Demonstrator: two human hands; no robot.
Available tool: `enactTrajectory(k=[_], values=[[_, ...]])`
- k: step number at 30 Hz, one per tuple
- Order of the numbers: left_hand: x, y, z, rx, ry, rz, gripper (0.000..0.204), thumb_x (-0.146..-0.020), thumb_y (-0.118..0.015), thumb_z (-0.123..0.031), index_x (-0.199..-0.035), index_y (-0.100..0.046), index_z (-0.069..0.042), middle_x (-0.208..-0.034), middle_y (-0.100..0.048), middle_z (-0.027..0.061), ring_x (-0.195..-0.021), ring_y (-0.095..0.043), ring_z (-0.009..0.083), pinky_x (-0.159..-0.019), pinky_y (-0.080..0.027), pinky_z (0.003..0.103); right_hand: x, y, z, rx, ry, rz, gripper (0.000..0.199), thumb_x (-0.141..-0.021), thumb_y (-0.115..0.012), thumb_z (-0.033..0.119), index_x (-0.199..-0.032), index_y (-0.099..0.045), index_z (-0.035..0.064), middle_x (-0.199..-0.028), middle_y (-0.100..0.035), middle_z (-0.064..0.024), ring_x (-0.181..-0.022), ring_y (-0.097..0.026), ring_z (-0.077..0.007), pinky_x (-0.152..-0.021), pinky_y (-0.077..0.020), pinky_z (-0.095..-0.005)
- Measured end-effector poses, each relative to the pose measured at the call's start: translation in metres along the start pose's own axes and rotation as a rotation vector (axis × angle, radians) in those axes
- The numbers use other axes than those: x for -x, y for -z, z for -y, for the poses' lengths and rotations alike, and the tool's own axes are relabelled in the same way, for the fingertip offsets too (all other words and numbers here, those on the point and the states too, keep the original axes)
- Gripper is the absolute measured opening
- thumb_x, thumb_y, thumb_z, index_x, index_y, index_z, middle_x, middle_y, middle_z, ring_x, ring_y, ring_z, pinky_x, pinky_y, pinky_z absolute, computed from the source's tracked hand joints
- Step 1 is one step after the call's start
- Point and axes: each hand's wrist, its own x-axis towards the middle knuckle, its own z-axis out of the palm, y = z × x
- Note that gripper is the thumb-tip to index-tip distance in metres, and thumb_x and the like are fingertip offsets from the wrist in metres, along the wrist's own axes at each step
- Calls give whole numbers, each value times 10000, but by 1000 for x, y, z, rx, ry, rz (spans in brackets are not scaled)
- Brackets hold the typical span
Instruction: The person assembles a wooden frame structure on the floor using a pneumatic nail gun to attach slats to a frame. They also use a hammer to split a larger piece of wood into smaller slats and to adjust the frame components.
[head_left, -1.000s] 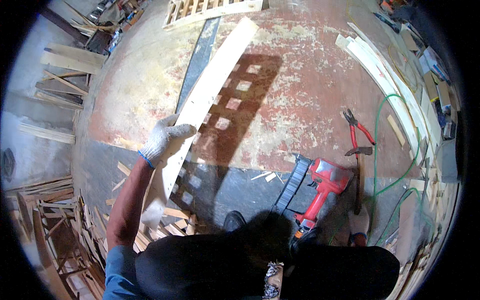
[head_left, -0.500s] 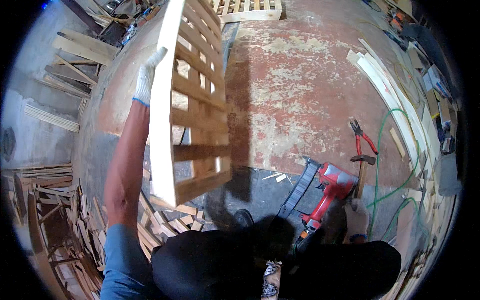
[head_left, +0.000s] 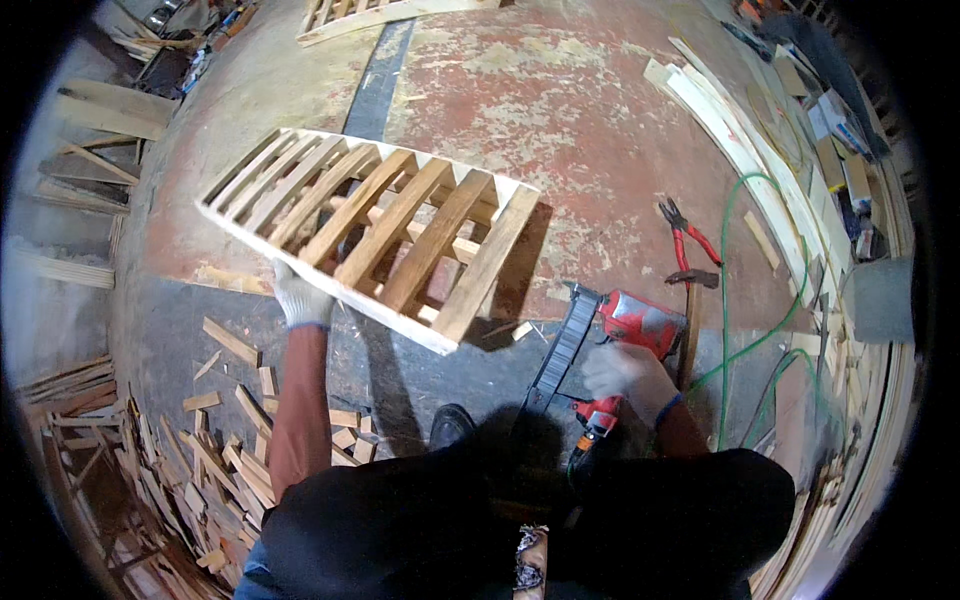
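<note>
A slatted wooden frame is tilted in front of me, its slats facing up. My gloved left hand grips the pale near rail from below, with the fingers partly hidden behind it. To the right, a red and grey nail gun lies on the floor, its long magazine pointing toward the lower left. My gloved right hand is closed over the gun's handle, slightly blurred. Just beyond the gun are red-handled pliers and a hammer with a wooden handle.
Another slatted frame lies at the far edge. Offcuts are heaped at lower left. A green hose curves along the right, beside long pale boards. My shoe shows near the frame's close corner.
The wooden frame has swung down from standing on edge to a flatter tilt, with my left hand coming nearer. My right hand has moved from beside the hammer handle onto the nail gun.
</note>
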Motion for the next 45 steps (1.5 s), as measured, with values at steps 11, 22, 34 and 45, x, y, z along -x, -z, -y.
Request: enactTrajectory(k=[11, 22, 34, 45], values=[[118, 20, 43, 268, 352, -63, 728, -1047, -492, -560, -1566, -378, -63, -1599, -413, 193, -1451, -419, 397, -1224, -324, 551, -110, -27, -40, 225, 65, -215, 420, -1082, -475, 344, -1396, -541, 71, -1328, -645, -152, -1218, -629, -290, -1031, -498, -439], [85, 61, 19, -69, 198, -161, 716, -1007, -551, -608, -1507, -466, -102, -1445, -557, 156, -1330, -533, 367, -1129, -417, 535, -129, -22, -57, 394, 145, -502, 380, -1034, -581, 357, -1248, -645, 50, -1101, -689, -45, -1021, -645, -146, -853, -530, -327], [30, 68, -4, -48, 255, -314, 563, -995, -632, -480, -1406, -586, -98, -1324, -654, 145, -1174, -646, 380, -1010, -535, 568, -134, -71, -36, 561, 379, -685, 353, -1017, -610, 281, -1232, -661, 6, -1073, -699, -49, -991, -673, -168, -883, -528, -331], [108, 24, 7, -145, 341, -272, 501, -1014, -637, -408, -1373, -581, -64, -1261, -677, 112, -1031, -687, 284, -788, -594, 441, -62, -38, -11, 702, 436, -868, 269, -981, -630, 274, -1021, -724, 25, -904, -669, -9, -792, -626, -126, -683, -494, -296]])
